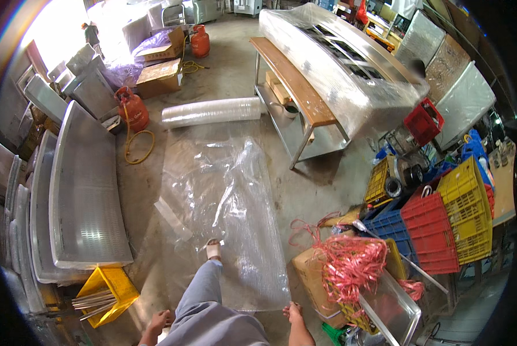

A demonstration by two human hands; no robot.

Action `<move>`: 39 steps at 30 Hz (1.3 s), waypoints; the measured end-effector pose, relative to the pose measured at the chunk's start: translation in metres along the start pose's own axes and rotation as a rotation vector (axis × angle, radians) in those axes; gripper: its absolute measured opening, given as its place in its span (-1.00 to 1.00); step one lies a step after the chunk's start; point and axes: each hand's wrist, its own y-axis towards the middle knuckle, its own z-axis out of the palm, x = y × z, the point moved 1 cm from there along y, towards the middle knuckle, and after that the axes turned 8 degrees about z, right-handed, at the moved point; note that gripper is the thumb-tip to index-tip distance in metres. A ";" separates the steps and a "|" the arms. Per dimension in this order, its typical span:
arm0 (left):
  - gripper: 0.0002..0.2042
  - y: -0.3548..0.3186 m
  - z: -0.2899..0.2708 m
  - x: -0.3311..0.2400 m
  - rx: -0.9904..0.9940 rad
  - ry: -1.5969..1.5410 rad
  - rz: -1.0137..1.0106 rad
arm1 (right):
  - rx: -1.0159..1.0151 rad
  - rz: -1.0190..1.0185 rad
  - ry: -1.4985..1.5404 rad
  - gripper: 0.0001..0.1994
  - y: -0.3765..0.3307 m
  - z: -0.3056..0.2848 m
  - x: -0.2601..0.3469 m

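Note:
A wide sheet of clear plastic wrap (229, 173) lies wrinkled over the floor, running from a thick roll (212, 112) at its far end. My one visible foot, in a light sandal, is on the sheet. My left hand (160, 320) is closed, fingers curled, near the sheet's near left side; what it holds, if anything, is hidden. At the near right corner of the sheet, my right hand (293, 311) has its fingers pinched together. The corner overlaps its fingertips in the picture, but a grip on it cannot be made out.
Metal panels (88, 190) and a yellow crate (111, 294) stand left. Red gas cylinders (133, 109) and cardboard boxes (159, 78) are farther back. A wooden-topped bench (299, 81) is beyond, right. Pink plastic twine (356, 265) and stacked crates (428, 230) crowd the near right.

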 end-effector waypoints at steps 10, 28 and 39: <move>-0.47 0.221 -0.029 -0.229 0.042 0.629 0.419 | 0.050 -0.098 -0.051 -0.63 -0.051 0.179 0.178; -0.67 0.290 -0.004 -0.453 -0.190 0.039 -0.026 | -0.055 -0.180 -0.496 -0.75 -0.051 0.416 0.625; -0.64 0.440 0.046 -0.755 -0.252 0.120 0.293 | 0.349 -1.066 -0.733 -0.72 -0.162 0.726 1.030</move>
